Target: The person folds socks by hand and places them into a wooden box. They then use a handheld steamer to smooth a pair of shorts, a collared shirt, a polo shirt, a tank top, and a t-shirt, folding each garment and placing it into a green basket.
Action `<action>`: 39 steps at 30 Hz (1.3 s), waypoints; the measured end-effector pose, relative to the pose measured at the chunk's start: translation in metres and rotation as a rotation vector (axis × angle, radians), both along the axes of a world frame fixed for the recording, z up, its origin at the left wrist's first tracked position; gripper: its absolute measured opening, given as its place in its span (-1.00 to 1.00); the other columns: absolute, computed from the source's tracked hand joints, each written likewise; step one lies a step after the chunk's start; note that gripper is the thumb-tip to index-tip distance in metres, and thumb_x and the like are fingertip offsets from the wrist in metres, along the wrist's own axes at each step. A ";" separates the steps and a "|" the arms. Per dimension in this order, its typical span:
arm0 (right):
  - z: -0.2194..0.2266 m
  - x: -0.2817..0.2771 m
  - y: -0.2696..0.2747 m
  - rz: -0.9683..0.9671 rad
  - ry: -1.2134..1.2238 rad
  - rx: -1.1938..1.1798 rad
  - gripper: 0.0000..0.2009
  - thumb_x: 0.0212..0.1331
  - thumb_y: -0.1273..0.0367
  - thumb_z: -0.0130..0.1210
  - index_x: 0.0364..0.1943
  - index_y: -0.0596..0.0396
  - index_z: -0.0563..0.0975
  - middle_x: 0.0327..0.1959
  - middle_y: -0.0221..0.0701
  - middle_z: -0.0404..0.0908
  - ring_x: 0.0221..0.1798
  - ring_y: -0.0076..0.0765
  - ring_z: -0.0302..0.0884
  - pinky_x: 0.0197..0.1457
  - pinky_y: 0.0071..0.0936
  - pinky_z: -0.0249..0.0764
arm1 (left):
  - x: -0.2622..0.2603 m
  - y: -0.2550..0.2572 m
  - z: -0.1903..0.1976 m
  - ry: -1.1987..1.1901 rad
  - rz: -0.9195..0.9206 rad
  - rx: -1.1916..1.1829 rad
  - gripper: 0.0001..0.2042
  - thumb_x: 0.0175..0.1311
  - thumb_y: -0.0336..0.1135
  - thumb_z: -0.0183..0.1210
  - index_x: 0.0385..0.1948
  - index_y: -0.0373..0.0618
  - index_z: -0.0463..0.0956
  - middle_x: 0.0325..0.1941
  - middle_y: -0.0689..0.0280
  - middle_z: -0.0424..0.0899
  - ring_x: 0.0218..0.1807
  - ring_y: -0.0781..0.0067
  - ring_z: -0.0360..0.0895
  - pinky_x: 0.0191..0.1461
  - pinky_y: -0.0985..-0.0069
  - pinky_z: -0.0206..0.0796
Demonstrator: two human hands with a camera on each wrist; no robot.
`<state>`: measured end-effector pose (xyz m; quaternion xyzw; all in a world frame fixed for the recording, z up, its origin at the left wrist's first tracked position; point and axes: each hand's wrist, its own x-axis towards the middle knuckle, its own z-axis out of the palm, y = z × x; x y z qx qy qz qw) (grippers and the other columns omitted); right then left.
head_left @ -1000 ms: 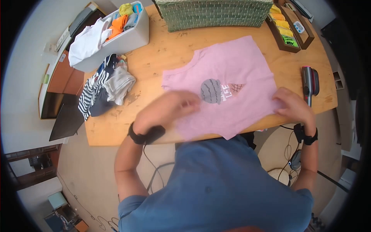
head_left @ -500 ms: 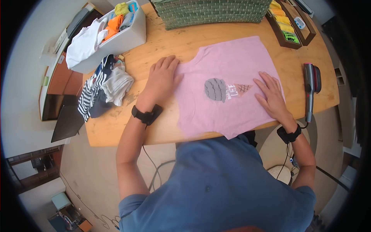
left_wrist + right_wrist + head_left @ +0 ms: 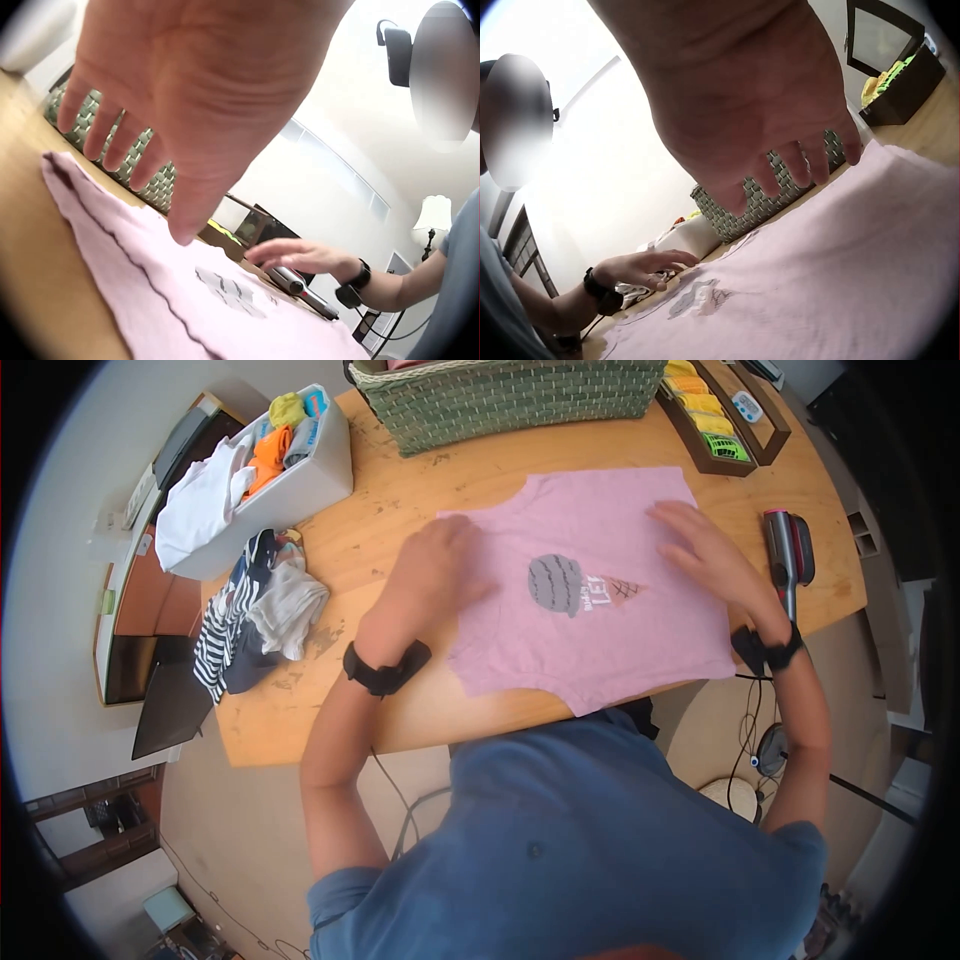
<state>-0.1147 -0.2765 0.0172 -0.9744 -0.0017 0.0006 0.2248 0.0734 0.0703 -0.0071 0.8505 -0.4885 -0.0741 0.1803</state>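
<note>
A pink sleeveless top (image 3: 640, 510) lies spread on the wooden table, its neck end to the left. On its front is a grey ice-cream scoop print (image 3: 553, 584) with lettering and a brown cone (image 3: 626, 591). My left hand (image 3: 430, 575), slightly blurred, hovers over the neck end with straight fingers. Over the hem end is my right hand (image 3: 708, 558), its fingers extended and apart. Both wrist views show the palms (image 3: 202, 97) raised a little above the cloth, holding nothing. In the left wrist view, the top's near edge (image 3: 142, 262) shows a dark seam line.
A green woven basket (image 3: 510, 410) stands at the back. To the left are a white bin (image 3: 310, 480) of clothes and a pile of striped and pale garments (image 3: 250, 615). A brown box (image 3: 700, 435) of yellow items sits back right, with a corded grey hair-styling tool (image 3: 785, 555) before it.
Half a second ago both hands lay flat on the top; now they are lifted. The top's neck edge and near left corner lie straighter. The head view has shifted slightly.
</note>
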 end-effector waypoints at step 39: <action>0.076 -0.084 0.079 -0.552 0.122 1.603 -0.65 0.33 0.35 0.01 0.14 0.19 0.35 -0.29 -0.37 0.45 -0.57 -0.59 0.38 -0.71 -0.62 0.33 | 0.068 0.014 -0.043 0.213 0.210 -0.333 -0.78 0.25 -0.27 0.27 -0.27 -0.27 0.61 -0.31 0.23 0.53 -0.27 0.42 0.47 -0.16 0.48 0.35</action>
